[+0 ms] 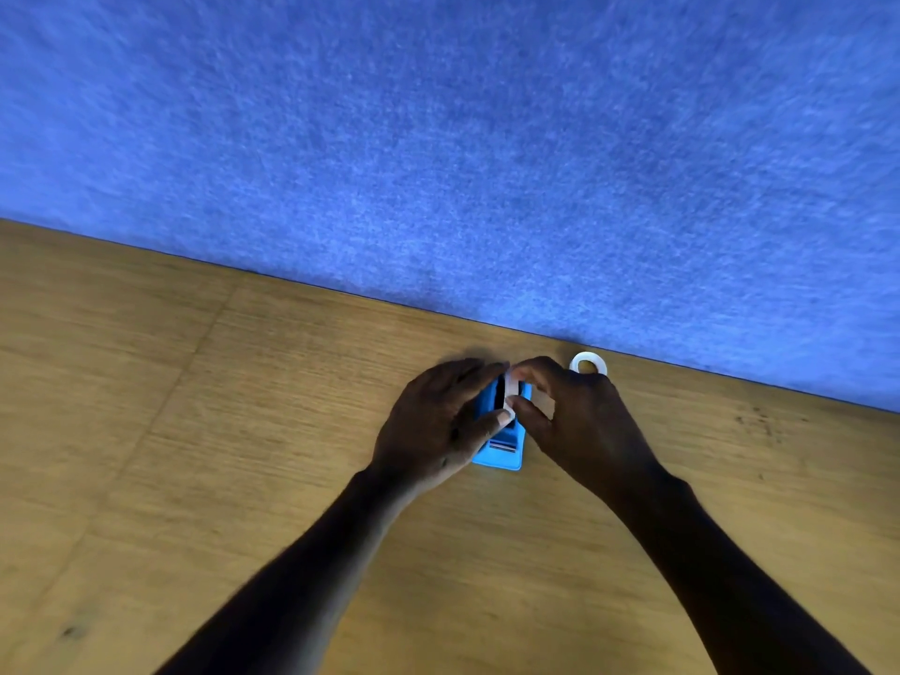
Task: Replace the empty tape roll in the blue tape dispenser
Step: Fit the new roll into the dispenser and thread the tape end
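Note:
The blue tape dispenser (501, 453) stands on the wooden table (195, 431), its cutter end toward me. My left hand (433, 426) wraps its left side and holds it. My right hand (584, 421) pinches a white tape roll (510, 389) on edge in the dispenser's top slot, thumb and fingers around it. A second white roll (588, 362) lies flat on the table just behind my right hand, near the blue wall. Most of the dispenser's body is hidden by both hands.
A blue felt partition (438, 138) rises along the table's far edge, right behind the dispenser. Bare wooden table surface stretches to the left and toward me.

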A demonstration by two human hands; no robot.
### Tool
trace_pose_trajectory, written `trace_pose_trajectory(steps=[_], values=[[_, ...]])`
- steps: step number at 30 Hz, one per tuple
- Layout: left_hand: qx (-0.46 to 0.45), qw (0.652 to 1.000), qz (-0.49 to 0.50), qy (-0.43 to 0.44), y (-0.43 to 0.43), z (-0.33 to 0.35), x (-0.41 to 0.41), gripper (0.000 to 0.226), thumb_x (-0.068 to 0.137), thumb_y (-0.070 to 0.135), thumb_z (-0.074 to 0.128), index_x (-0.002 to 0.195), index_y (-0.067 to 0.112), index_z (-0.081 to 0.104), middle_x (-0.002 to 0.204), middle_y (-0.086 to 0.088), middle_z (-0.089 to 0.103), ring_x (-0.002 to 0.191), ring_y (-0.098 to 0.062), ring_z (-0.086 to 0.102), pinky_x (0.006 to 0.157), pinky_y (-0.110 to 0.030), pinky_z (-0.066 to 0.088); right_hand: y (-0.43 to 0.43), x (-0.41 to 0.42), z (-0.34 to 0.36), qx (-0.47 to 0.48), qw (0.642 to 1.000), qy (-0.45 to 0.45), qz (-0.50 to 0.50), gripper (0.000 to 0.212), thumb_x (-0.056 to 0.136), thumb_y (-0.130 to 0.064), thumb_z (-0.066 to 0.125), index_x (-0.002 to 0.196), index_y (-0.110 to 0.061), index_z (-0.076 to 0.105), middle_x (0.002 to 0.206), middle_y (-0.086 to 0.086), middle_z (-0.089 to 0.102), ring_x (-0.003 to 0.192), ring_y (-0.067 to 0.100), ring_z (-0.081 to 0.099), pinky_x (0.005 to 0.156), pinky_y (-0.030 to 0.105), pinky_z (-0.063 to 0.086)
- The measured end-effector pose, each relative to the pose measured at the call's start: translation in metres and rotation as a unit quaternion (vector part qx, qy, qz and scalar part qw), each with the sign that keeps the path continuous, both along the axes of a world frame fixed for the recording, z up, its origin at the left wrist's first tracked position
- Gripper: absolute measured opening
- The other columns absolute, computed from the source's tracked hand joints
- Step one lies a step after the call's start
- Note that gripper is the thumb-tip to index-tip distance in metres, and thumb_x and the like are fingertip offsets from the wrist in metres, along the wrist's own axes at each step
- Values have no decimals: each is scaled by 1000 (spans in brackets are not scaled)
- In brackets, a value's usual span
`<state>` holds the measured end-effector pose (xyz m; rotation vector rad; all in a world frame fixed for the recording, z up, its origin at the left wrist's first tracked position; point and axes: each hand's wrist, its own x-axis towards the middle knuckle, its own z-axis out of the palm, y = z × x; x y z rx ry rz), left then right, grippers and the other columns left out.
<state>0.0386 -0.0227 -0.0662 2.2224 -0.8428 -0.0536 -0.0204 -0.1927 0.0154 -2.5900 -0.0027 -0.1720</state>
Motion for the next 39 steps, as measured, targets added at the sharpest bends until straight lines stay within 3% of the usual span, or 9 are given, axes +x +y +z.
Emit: trace_pose_trajectory(steps=[3, 5, 7, 9, 12, 19, 25, 33, 39], values=[[1, 1000, -1, 0, 0, 1, 0, 56, 97, 54, 49, 146, 28, 49, 146, 0, 54, 139, -13, 46, 110, -39, 44, -1, 0, 0, -3, 1000, 11, 3, 17, 86, -24, 68, 101, -19, 65, 84, -1, 74, 63, -4, 61, 52, 12, 43], [9, 1000, -2, 2, 0, 0, 0, 53, 97, 54, 48, 145, 32, 48, 146, 0, 53, 139, -12, 45, 110, -40, 44, -2, 1, 0, -10, 1000, 15, 2, 15, 85, -23, 69, 99, -19, 67, 85, -2, 74, 58, -8, 56, 50, 8, 34], [15, 1000, -1, 4, -1, 0, 1, 52, 97, 55, 47, 144, 34, 47, 145, 1, 54, 137, -13, 48, 107, -41, 46, -2, 3, 1, -8, 1000, 21, 2, 15, 86, -24, 68, 100, -19, 67, 88, -2, 75, 56, -1, 59, 54, 14, 44], [13, 1000, 3, -4, -2, -1, 2, 51, 98, 55, 47, 143, 33, 48, 141, 1, 57, 133, -14, 51, 105, -42, 47, -3, 4, 2, -5, 1000, 23, 0, 15, 86, -24, 67, 100, -19, 67, 91, 0, 76, 72, 10, 68, 64, 32, 55], [7, 1000, -2, -13, -2, -2, 3, 48, 99, 52, 50, 141, 29, 51, 135, 4, 61, 129, -12, 54, 103, -40, 47, -3, 5, 2, -4, 1000, 30, 1, 13, 86, -24, 66, 98, -19, 66, 93, 1, 76, 80, 21, 70, 69, 40, 56], [18, 1000, -6, -7, 0, -8, 4, 50, 99, 56, 46, 143, 32, 47, 137, 5, 59, 130, -13, 53, 104, -41, 46, 0, 0, 6, 16, 999, 52, 1, 32, 83, -21, 70, 113, -19, 60, 100, 3, 74, 89, 21, 71, 72, 42, 59], [10, 1000, -9, -13, -1, -5, 3, 50, 99, 53, 49, 143, 31, 47, 135, 6, 60, 128, -11, 53, 103, -40, 47, -1, 2, 6, -1, 999, 47, -2, 30, 84, -22, 69, 114, -18, 64, 96, 4, 75, 86, 19, 70, 72, 39, 58], [12, 1000, -4, -4, -1, -1, 2, 50, 98, 54, 48, 143, 32, 48, 136, 8, 60, 129, -9, 52, 106, -39, 45, -1, 3, -2, 51, 999, -11, -13, 10, 86, -14, 69, 96, -14, 72, 96, 1, 77, 83, 18, 73, 72, 41, 58], [17, 1000, -3, 2, -1, 0, 1, 51, 97, 54, 48, 144, 34, 47, 136, 9, 59, 130, -9, 51, 106, -39, 44, 0, 9, -5, -3, 999, -31, -14, 10, 90, -19, 63, 89, -13, 71, 82, 2, 76, 68, 22, 70, 65, 41, 54]])
